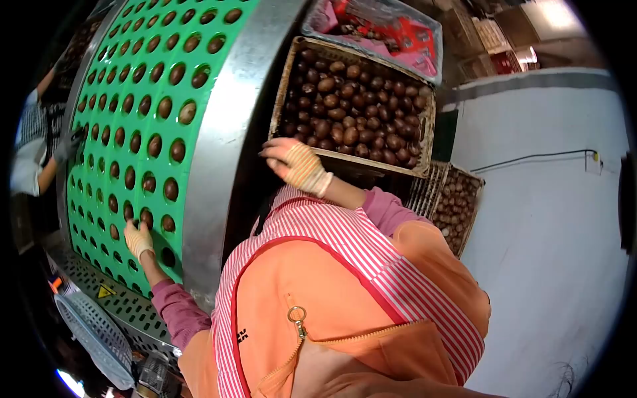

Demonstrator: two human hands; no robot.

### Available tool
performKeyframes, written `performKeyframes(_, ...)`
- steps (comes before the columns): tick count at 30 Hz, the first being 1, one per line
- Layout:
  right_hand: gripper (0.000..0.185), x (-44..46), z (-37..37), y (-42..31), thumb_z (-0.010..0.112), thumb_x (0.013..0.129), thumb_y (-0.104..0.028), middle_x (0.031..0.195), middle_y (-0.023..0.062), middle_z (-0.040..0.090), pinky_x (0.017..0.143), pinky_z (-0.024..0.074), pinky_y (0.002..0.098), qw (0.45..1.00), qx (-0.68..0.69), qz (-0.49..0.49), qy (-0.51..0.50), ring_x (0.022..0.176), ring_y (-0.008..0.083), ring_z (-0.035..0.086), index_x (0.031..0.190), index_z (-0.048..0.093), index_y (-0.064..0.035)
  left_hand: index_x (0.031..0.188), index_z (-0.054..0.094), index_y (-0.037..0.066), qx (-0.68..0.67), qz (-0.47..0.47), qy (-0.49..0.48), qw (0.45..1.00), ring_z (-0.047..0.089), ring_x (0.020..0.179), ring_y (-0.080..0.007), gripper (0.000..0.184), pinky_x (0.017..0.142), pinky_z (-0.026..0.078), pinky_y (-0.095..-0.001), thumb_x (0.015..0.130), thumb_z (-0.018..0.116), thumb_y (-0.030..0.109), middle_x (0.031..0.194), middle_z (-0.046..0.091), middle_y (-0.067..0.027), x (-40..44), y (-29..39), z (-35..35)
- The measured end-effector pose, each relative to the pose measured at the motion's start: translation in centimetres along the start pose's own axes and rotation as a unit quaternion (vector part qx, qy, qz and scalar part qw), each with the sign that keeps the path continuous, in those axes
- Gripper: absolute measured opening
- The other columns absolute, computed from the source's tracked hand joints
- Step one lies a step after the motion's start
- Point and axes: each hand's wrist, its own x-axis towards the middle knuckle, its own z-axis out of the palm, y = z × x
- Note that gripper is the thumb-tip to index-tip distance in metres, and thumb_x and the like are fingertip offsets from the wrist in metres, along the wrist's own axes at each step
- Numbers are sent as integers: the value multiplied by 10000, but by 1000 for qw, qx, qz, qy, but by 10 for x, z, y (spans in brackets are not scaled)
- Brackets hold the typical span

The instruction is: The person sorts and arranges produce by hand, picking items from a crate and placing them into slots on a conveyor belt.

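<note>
My left hand [138,240], in a striped half-finger glove, reaches over the green cupped belt [219,63]. Its fingertips are closed on a dark brown passion fruit [146,217] at one of the cups. Most cups around it hold similar fruits; an empty cup [168,257] lies just to the right of this hand. My right hand [298,162], gloved the same way, hovers by the near left corner of a crate [355,159] heaped with passion fruit. Its fingers are stretched out and apart, with nothing seen in them.
A metal rail [219,146] borders the belt. Behind the crate sits a grey bin [424,23] with red and pink plastic; another fruit crate [474,212] stands right, beside a wall. Across the belt is a co-worker's dark-gloved hand [66,146]. A blue basket [93,331] is lower left.
</note>
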Motion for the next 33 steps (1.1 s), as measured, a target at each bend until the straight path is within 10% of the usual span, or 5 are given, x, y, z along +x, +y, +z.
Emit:
performKeyframes(5, 276, -39, -97, 72, 643, 815, -234, 1184, 141, 611, 943, 467, 471, 977, -110, 179, 38, 1094, 358, 562, 1040, 667, -76, 1220, 587, -25, -379, 248, 27, 891, 618, 1027, -250, 384, 939, 485, -361, 875, 674, 118, 1149, 649, -156, -20, 228, 13)
performKeyframes(10, 861, -67, -167, 106, 731, 753, -423, 1549, 197, 255, 1095, 372, 464, 864, -185, 455, -107, 1346, 419, 379, 1478, 359, -148, 1363, 487, 30, -270, 441, -277, 810, 516, 1238, -316, 684, 1043, 416, -369, 777, 757, 256, 1350, 517, -208, -114, 421, 36)
performKeyframes(13, 903, -75, -164, 126, 747, 729, -417, 1548, 207, 256, 1102, 362, 465, 889, -129, 415, -143, 1367, 432, 343, 1495, 335, -175, 1440, 396, 86, -112, 480, -369, 788, 420, 1314, -411, 850, 1074, 391, -393, 730, 782, 349, 1478, 368, -204, -157, 484, 69)
performKeyframes(17, 871, -56, -148, 126, 767, 704, -360, 1533, 183, 287, 1051, 428, 453, 858, -227, 420, -190, 1323, 383, 388, 1465, 373, -203, 1477, 360, 272, 71, 517, -348, 779, 271, 1407, -405, 896, 1018, 323, -678, 715, 771, 504, 1551, 281, -142, -180, 524, 105)
performKeyframes(33, 882, -17, -153, 177, 694, 639, -628, 1261, 174, 619, 951, 495, 408, 819, -235, 296, -431, 1138, 319, 611, 1374, 526, -170, 1380, 472, 189, -61, 508, -418, 751, 549, 1141, -424, 680, 956, 466, -468, 816, 622, 538, 1315, 460, -216, -157, 514, 129)
